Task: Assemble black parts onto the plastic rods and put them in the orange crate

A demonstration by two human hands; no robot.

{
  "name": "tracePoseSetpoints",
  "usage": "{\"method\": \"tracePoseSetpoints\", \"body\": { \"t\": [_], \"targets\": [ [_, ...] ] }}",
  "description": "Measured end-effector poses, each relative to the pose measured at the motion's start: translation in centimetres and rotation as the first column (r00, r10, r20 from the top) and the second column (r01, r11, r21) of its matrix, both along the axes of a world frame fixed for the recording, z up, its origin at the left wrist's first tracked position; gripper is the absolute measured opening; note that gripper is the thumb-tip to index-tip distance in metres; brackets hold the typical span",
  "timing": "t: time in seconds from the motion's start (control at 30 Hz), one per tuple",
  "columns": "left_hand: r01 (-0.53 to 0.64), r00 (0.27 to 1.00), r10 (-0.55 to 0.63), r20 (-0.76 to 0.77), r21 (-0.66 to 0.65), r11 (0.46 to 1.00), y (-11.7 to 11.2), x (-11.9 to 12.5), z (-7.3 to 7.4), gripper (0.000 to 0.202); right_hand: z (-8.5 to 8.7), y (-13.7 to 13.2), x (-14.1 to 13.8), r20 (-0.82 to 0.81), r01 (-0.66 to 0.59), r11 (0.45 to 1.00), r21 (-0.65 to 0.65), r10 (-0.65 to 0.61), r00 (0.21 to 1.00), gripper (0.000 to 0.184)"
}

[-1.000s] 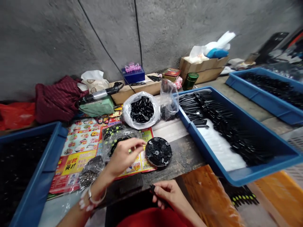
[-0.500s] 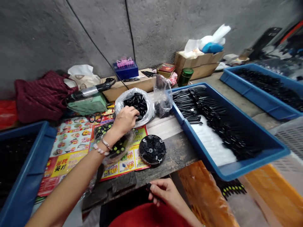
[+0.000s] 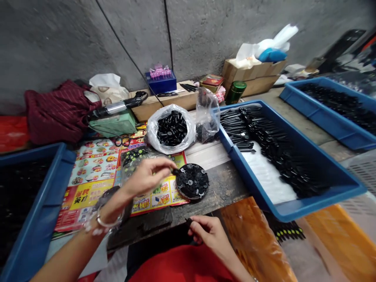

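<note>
My left hand [image 3: 147,178] hovers over the colourful flyer [image 3: 94,176], its fingertips pinched on a small black part [image 3: 175,171] right beside a round black dish of small black pieces [image 3: 192,182]. My right hand [image 3: 207,231] stays low at the table's near edge, fingers curled round a thin black piece [image 3: 189,222]. Behind the dish sits a white plastic bag of black parts [image 3: 172,129], with a clear bag [image 3: 207,117] next to it.
A blue tray of long black parts [image 3: 282,156] fills the right side, another blue tray [image 3: 331,109] stands further right and a third [image 3: 26,203] at the left. Cardboard boxes [image 3: 249,80], a green can [image 3: 235,92], a blue box [image 3: 161,80] and red cloth [image 3: 58,111] line the wall.
My left hand reached into the white bag of black parts, then came back toward the round dish with a small black part pinched in it. My right hand has barely moved.
</note>
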State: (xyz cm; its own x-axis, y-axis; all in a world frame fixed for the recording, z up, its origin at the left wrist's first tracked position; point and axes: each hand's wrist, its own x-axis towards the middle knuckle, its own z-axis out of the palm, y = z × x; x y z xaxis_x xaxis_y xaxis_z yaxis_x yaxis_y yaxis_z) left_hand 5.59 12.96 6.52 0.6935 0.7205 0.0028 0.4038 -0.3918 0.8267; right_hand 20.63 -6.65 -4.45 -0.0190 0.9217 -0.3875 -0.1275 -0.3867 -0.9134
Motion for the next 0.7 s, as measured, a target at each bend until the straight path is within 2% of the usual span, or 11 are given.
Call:
{"method": "tracePoseSetpoints", "body": {
  "t": [0.03, 0.1, 0.2, 0.3, 0.4, 0.6, 0.7],
  "targets": [
    [0.062, 0.997, -0.066, -0.03, -0.107, 0.992, -1.6, -0.6, -0.5, 0.021, 0.3, 0.1, 0.0, 0.029, -0.01, 1.0, 0.025, 0.009, 1.0, 0.052],
    [0.131, 0.983, -0.158, -0.094, -0.243, 0.961, -4.4, -1.6, -1.6, 0.021, 0.8, 0.2, -0.1, 0.076, -0.032, 0.997, 0.066, 0.027, 0.997, 0.048],
    [0.117, 0.976, -0.166, -0.145, -0.296, 0.948, -7.0, -2.5, -3.0, 0.022, 1.1, 0.3, -0.3, 0.109, -0.07, 0.993, 0.09, 0.06, 0.992, 0.044],
    [0.085, 0.98, -0.134, -0.15, -0.295, 0.952, -7.7, -2.8, -3.6, 0.021, 1.0, 0.2, -0.6, 0.123, -0.096, 0.991, 0.094, 0.084, 0.989, 0.042],
    [0.104, 0.977, -0.154, -0.146, -0.305, 0.947, -7.5, -2.9, -3.7, 0.021, 1.1, 0.1, -0.7, 0.146, -0.113, 0.988, 0.107, 0.097, 0.985, 0.044],
    [0.094, 0.969, -0.141, -0.201, -0.222, 0.97, -8.2, -2.8, -4.2, 0.023, 1.8, -0.2, -0.9, 0.333, -0.139, 0.972, 0.191, 0.069, 0.94, 0.041],
    [0.066, 0.968, -0.111, -0.225, -0.198, 0.978, -8.8, -2.7, -4.3, 0.022, 1.9, -0.3, -1.0, 0.363, -0.147, 0.969, 0.199, 0.066, 0.929, 0.04]
  ]
}}
